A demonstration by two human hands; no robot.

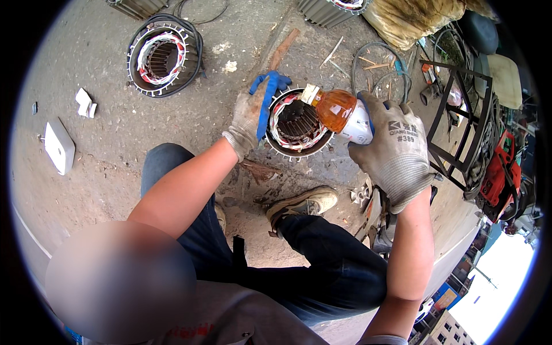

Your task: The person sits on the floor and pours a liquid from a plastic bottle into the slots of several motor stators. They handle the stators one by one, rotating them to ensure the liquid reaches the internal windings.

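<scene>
My left hand [250, 115], in a grey glove with blue coating, grips the left rim of a motor stator [290, 142] on the ground, which has white-and-red windings inside a ring of small teeth and a dark slotted bore. My right hand [391, 144], in a grey glove, is closed round a plastic bottle [338, 112] with amber liquid and a white label. The bottle lies tilted over the stator's right side, its light-coloured neck pointing left above the bore.
Another stator wrapped in cable [187, 52] stands upper left, near a white panel [58, 146]. More housings [322, 14], a yellowish sack [402, 17] and looped hose [405, 69] lie beyond. A black metal frame [460, 149] and red equipment [500, 178] are at right. My legs [328, 264] are below.
</scene>
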